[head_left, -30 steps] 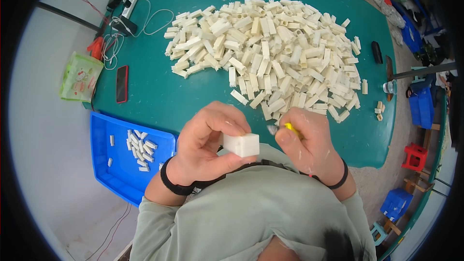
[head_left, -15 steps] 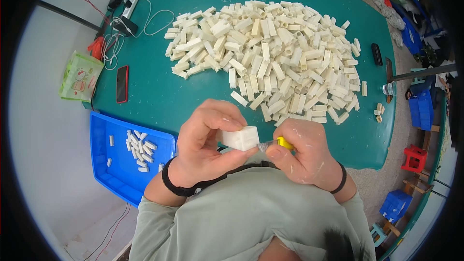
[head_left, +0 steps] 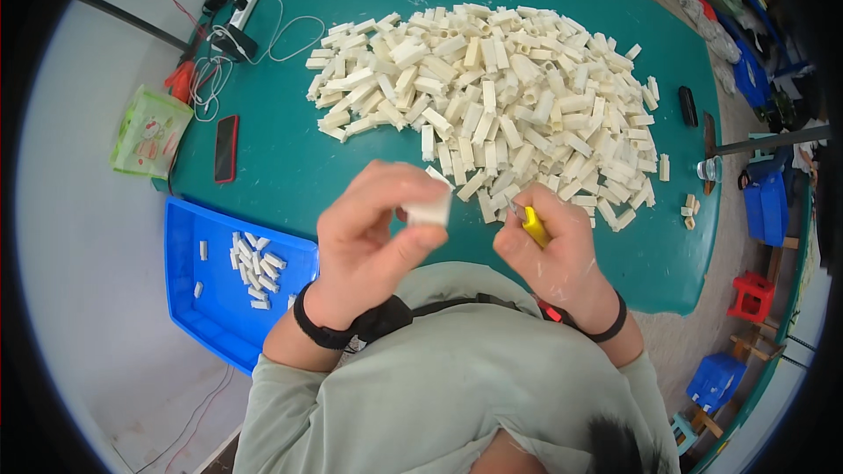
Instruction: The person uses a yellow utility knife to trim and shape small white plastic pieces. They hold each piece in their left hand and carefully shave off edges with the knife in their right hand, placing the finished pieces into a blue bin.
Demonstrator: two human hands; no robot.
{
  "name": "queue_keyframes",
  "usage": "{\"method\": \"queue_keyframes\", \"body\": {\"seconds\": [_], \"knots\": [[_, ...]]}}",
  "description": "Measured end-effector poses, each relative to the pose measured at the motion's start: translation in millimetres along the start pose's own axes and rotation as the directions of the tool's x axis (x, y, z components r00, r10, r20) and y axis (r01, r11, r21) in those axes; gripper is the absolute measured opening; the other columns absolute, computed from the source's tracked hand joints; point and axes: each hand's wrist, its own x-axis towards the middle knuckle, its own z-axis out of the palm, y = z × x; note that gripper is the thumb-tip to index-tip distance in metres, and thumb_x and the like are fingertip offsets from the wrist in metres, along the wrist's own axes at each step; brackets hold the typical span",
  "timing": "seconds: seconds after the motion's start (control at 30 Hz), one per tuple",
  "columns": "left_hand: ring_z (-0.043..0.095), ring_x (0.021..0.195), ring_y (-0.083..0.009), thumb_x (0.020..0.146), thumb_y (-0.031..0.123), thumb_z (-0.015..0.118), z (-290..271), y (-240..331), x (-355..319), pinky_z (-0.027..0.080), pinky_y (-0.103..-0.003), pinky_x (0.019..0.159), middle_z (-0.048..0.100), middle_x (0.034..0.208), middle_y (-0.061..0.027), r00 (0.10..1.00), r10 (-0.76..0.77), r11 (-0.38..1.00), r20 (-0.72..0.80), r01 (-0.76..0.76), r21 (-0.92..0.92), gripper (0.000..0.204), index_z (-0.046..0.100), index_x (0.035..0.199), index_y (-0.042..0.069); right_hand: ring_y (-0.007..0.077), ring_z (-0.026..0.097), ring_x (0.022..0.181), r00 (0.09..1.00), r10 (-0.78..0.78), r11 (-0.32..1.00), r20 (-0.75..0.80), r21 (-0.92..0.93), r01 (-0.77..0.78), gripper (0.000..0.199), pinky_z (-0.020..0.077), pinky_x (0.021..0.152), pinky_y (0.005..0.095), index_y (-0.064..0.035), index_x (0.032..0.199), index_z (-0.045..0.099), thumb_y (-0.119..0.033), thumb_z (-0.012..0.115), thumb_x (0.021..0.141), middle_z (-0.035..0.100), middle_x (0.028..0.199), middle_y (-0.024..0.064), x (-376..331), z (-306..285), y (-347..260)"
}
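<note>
My left hand [head_left: 373, 237] pinches a small white plastic block [head_left: 428, 209] between thumb and fingers, raised over the near edge of the green table [head_left: 290, 158]. My right hand [head_left: 558, 254] grips a yellow-handled small knife [head_left: 530, 225], its tip pointing up-left toward the block but a little apart from it. Beyond both hands lies a big heap of white plastic blocks [head_left: 492, 105] on the table.
A blue tray [head_left: 211, 316] with several white blocks sits at my left. A red phone [head_left: 226, 148], a green packet [head_left: 149, 132], a power strip with cables [head_left: 241, 17] lie at the far left. Blue and red crates stand on the floor at right.
My left hand has turned and lifted the block, now held in the fingertips. My right hand with the knife has drawn back slightly to the right, away from the block.
</note>
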Motion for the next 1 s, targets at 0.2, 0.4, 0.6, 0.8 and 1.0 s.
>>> {"method": "queue_keyframes", "body": {"seconds": [0.2,0.4,0.6,0.8,1.0], "knots": [[0.058,0.088,-0.0161,0.081,0.000,0.063,8,-6,4,0.051,-0.031,0.078,0.058,0.097,-0.0091,0.902,-0.415,0.743,-0.122,0.259,-0.617,0.036,0.044,0.111,0.005,0.0085,0.043,0.053,0.999,-0.021,0.995,-0.035,0.095,0.024,0.020,0.0375,0.049,0.0227,-0.0016,0.086,0.054,-0.012,0.070,0.079,0.054,0.064,0.0032,-3,14,-2],[0.058,0.080,-0.0128,0.080,0.002,0.065,9,6,-1,0.047,-0.026,0.073,0.060,0.085,-0.0059,0.890,-0.402,0.799,0.217,0.456,-0.392,0.053,0.039,0.126,0.004,0.0095,0.042,0.051,0.997,-0.029,0.990,-0.067,0.138,0.038,0.016,0.0358,0.047,0.0233,-0.0017,0.086,0.055,-0.010,0.068,0.081,0.052,0.063,0.0041,-3,9,-6],[0.053,0.073,-0.0069,0.079,0.002,0.065,5,7,0,0.040,-0.022,0.061,0.059,0.082,-0.0011,0.915,-0.244,0.915,0.323,0.327,-0.236,0.059,0.037,0.131,0.004,0.0108,0.043,0.051,0.988,-0.149,0.986,-0.032,0.075,0.151,0.016,0.0355,0.047,0.0238,-0.0028,0.085,0.055,-0.011,0.068,0.080,0.051,0.064,0.0049,-3,6,-8],[0.051,0.068,-0.0053,0.075,0.003,0.069,9,11,0,0.038,-0.020,0.058,0.059,0.079,0.0007,0.927,-0.271,0.912,0.258,0.333,-0.239,0.058,0.041,0.126,0.004,0.0098,0.042,0.052,0.993,-0.121,0.986,-0.006,0.110,0.121,0.017,0.0357,0.048,0.0232,-0.0023,0.086,0.055,-0.013,0.067,0.082,0.051,0.064,0.0037,-3,7,-8],[0.052,0.061,-0.0052,0.068,0.004,0.075,15,17,2,0.040,-0.020,0.055,0.059,0.078,-0.0002,0.960,-0.218,0.972,0.174,0.197,0.130,0.063,0.043,0.122,0.005,0.0068,0.041,0.057,0.999,-0.027,0.962,0.018,0.271,0.021,0.022,0.0362,0.052,0.0218,0.0004,0.094,0.055,-0.017,0.065,0.085,0.051,0.068,0.0015,-1,9,-6]]}}
